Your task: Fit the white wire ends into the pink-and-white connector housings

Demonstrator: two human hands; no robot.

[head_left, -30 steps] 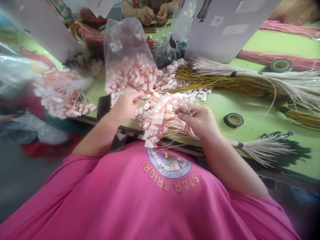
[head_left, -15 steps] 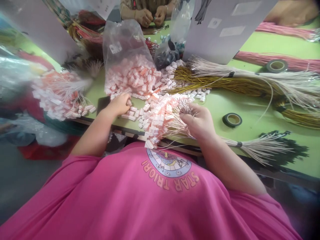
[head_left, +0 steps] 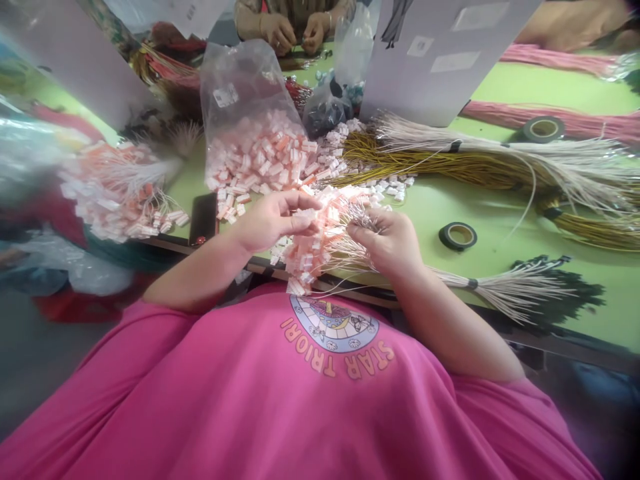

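Note:
My right hand is closed round a bundle of thin white wires near the table's front edge. White and pinkish connectors hang in a dense cluster on the left side of that bundle. My left hand is at the cluster's upper left, thumb and forefinger pinched on a small white connector. Loose connectors lie below my left hand, partly hidden by it. Behind it stands a clear plastic bag full of connectors, some spilling from its mouth.
A dark phone lies left of my left forearm. Black tape and a tied wire bundle are at the right. Long white wires and yellow wires lie behind. Across the table are a person's hands.
My left hand has moved right from the loose connectors to the cluster, uncovering the phone. My right hand still grips the wires. The whole view has shifted slightly.

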